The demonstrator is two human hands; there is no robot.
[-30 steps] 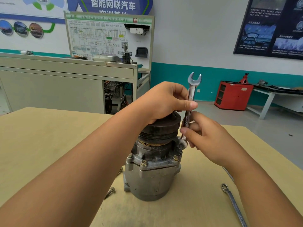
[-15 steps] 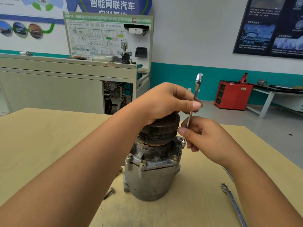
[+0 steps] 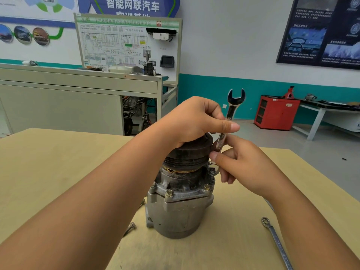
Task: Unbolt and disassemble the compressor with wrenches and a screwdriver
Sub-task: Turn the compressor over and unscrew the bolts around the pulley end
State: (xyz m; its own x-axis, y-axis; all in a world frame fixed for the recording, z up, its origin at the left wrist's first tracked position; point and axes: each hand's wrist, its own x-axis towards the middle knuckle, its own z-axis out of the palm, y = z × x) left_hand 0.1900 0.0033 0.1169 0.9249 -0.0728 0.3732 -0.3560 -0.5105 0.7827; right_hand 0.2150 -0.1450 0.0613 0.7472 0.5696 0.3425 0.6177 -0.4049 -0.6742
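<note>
A loose bolt (image 3: pixel 130 228) lies on the bench (image 3: pixel 48 172) just left of the compressor (image 3: pixel 179 211), which stands upright mid-bench. The left hand (image 3: pixel 194 121) clamps its pulley (image 3: pixel 191 151) from above, likely to stop the body twisting. The right hand (image 3: pixel 243 164) pinches the upright wrench (image 3: pixel 229 117) low on its shank (ring end apparently over a flange bolt). A second wrench (image 3: pixel 276 240) lies spare at the right.

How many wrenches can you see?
2 clearly. The upright wrench at the compressor, held by left hand and right hand; the flat wrench on the table, near right. A silvery strip behind the right forearm may be a third.
</note>
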